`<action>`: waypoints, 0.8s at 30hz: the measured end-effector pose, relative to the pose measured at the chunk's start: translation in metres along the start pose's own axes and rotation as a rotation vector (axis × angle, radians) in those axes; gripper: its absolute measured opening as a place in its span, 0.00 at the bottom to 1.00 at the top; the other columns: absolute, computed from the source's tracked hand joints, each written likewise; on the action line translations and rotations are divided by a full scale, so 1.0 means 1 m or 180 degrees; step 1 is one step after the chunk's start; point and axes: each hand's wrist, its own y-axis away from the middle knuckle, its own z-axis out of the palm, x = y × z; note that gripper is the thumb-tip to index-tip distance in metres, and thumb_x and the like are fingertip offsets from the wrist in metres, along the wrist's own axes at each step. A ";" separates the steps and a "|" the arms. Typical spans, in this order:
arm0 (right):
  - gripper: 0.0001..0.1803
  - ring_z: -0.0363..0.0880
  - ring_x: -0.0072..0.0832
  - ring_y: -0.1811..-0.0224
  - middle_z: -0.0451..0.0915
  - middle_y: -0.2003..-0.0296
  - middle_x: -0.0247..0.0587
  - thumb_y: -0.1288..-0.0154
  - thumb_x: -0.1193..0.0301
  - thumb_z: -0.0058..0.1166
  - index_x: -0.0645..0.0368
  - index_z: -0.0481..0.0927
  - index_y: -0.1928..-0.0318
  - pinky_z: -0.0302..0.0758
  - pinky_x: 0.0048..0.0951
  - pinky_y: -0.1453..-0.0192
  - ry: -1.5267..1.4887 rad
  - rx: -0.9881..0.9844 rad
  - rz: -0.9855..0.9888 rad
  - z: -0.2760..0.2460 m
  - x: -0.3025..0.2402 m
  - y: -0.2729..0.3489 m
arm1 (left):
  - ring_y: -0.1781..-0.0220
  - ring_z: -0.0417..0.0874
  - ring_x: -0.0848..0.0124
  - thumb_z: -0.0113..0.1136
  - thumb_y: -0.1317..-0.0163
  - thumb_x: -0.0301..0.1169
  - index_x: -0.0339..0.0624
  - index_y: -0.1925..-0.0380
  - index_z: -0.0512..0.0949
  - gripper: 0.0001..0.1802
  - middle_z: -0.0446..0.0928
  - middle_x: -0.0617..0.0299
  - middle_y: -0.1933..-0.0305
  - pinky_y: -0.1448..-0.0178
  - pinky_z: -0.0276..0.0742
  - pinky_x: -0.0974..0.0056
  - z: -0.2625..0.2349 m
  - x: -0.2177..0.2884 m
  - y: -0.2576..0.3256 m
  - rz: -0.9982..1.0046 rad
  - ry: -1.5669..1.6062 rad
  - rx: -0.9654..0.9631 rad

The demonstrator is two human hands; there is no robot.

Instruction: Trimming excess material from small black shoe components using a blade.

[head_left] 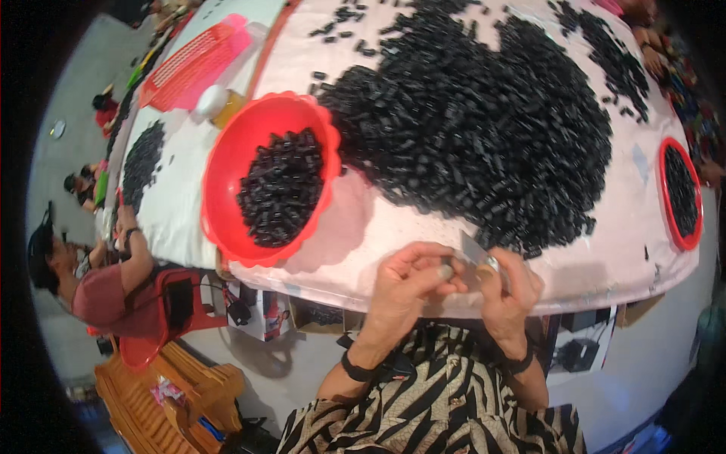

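Close to the near table edge, my right hand is closed around a small knife, its flat pale blade pointing up and toward the left. Facing it, my left hand is curled with thumb and fingers pinched together. Whatever may sit in that pinch is too small to make out. Just beyond both hands spreads a big pile of small black pieces, short and glossy. To the left, a red scalloped bowl leans and holds more black pieces.
Pale cloth covers the table. A small red-rimmed container of black pieces stands far right. Beyond the bowl are a jar and a pink basket. A co-worker sits at left, near a wooden bench.
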 end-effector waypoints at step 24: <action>0.09 0.68 0.23 0.78 0.76 0.75 0.36 0.40 0.72 0.59 0.63 0.78 0.61 0.63 0.24 0.76 0.0291 0.0457 0.0300 -0.029 0.025 0.005 | 0.69 0.76 0.77 0.60 0.40 0.25 0.35 0.55 0.78 0.12 0.79 0.61 0.64 0.64 0.72 0.73 -0.005 0.096 0.011 0.2658 -0.2864 0.2513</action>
